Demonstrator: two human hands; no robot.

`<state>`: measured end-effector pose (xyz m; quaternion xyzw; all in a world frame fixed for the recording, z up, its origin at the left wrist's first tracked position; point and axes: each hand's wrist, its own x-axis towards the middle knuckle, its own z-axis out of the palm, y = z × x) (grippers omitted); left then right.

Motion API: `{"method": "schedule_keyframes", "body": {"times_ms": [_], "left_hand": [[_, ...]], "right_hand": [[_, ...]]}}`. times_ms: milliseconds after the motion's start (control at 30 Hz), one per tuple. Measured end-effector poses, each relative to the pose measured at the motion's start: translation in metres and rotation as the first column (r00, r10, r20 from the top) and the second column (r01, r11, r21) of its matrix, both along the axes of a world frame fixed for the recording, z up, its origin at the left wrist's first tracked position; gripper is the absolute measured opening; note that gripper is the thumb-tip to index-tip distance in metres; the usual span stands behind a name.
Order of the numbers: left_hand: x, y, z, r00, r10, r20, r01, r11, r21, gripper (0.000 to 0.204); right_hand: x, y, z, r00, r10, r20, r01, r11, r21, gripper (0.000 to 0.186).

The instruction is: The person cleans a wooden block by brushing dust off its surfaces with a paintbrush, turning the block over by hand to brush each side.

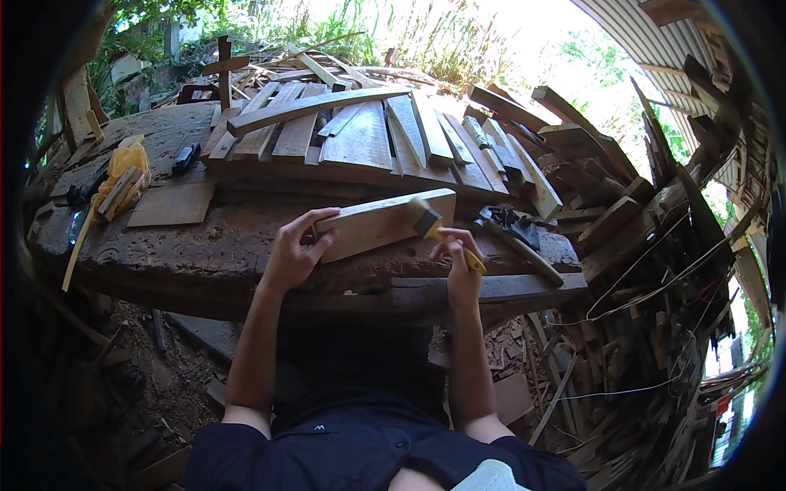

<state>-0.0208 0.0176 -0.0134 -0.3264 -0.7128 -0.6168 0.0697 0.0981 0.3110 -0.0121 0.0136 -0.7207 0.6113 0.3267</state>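
A pale wooden board stands on its long edge on the worn workbench, tilted up toward the right. At its left end my left hand grips it, thumb on the near face and fingers over the top. My right hand is closed round the yellow handle of a paintbrush. The brush's bristles, smeared by motion, lie against the board's near face close to its right end.
Behind the board, a row of planks leans along the bench, one beam across them. To the right lies a hammer-like tool; at left, a flat wooden piece and a yellow bag. Scrap wood fills the right side.
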Motion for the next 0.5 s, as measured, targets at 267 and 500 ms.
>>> {"method": "schedule_keyframes", "body": {"times_ms": [267, 500], "left_hand": [[0.001, 0.002, 0.002, 1.0, -0.001, 0.026, 0.001, 1.0, 0.005, 0.035], [-0.001, 0.0, -0.001, 1.0, 0.004, 0.023, -0.004, 1.0, -0.015, 0.035]], "right_hand": [[-0.004, -0.012, 0.008, 0.992, -0.099, -0.078, 0.1, 0.995, 0.006, 0.022], [0.003, -0.013, 0.008, 0.901, 0.378, 0.212, -0.416, 0.891, 0.184, 0.022]]}}
